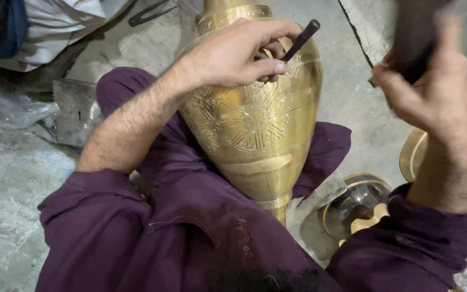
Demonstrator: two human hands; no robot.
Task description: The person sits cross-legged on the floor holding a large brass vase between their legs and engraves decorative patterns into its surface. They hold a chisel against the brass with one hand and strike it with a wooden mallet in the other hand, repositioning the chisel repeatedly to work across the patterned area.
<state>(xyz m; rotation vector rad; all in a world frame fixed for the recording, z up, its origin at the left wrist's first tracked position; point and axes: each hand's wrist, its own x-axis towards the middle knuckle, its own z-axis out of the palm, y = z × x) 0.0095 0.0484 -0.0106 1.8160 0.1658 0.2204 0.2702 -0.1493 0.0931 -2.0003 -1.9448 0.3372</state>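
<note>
A large brass vase (255, 135) with engraved round patterns lies tilted across my lap, its narrow foot toward me. My left hand (239, 54) rests on the vase's upper side and pinches a thin dark chisel (301, 39) against the metal. My right hand (433, 86) is raised to the right, apart from the vase, and grips a dark blurred block-shaped tool (414, 38) held above the chisel's level. Purple sleeves cover both my forearms partway.
A brass disc (414, 154) and a dark round brass-rimmed piece (355, 208) lie on the concrete floor at right. Clear plastic sheeting (6, 108) and a grey metal block (77, 111) sit at left. Dark pliers (149, 13) lie at the top, beside white cloth (55, 27).
</note>
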